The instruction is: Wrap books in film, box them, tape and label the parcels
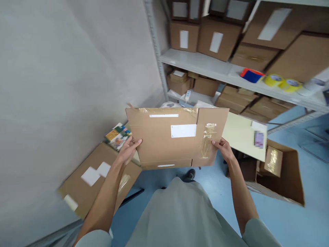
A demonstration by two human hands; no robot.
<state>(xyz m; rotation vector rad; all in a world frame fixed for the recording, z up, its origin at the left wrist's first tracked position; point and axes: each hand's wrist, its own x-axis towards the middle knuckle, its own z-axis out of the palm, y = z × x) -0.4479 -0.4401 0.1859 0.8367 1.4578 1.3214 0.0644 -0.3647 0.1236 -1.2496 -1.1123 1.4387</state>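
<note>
A flattened cardboard box [159, 140] spans the space between my hands, its broad face turned toward me. White labels and strips of shiny tape mark its surface, and a crease divides off the right part. My left hand [128, 149] pinches the left edge with the thumb on the near face; its fingers are mostly behind the board. At the right edge, my right hand [223, 148] grips in the same way, thumb beside the tape. Below and behind the cardboard is a pale tabletop [239, 133], largely covered by it.
Metal shelving [205, 63] with several brown boxes rises ahead; yellow tape rolls [273, 80] sit on its edge. On the right, an open carton [290, 175] holds a smaller box. A large cardboard piece [89, 195] and a colourful printed item [118, 137] lie left, by the wall.
</note>
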